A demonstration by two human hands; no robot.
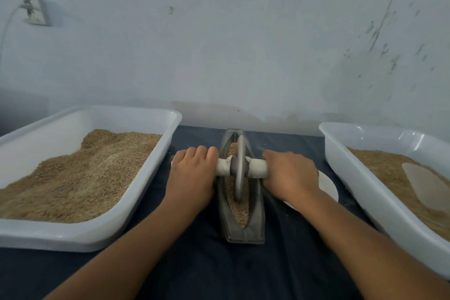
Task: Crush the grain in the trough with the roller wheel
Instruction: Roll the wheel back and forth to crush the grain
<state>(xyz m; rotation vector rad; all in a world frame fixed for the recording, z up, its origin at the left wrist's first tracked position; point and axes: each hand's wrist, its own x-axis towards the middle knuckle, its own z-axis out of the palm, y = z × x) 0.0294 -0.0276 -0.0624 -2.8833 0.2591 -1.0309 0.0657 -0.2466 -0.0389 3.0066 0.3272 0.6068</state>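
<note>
A grey boat-shaped trough (255,229) lies lengthwise on the dark cloth in the middle. Brown grain (239,209) fills its groove. The grey roller wheel (239,168) stands upright in the groove, about mid-length, on a pale axle handle (257,165) that crosses the trough. My left hand (192,175) is closed over the left end of the axle. My right hand (289,173) grips the right end. Both forearms reach in from the bottom edge.
A large white tray (136,192) heaped with grain sits on the left. Another white tray (360,178) with grain and a pale scoop (423,182) sits on the right. A white dish (328,187) peeks out behind my right hand. A wall stands close behind.
</note>
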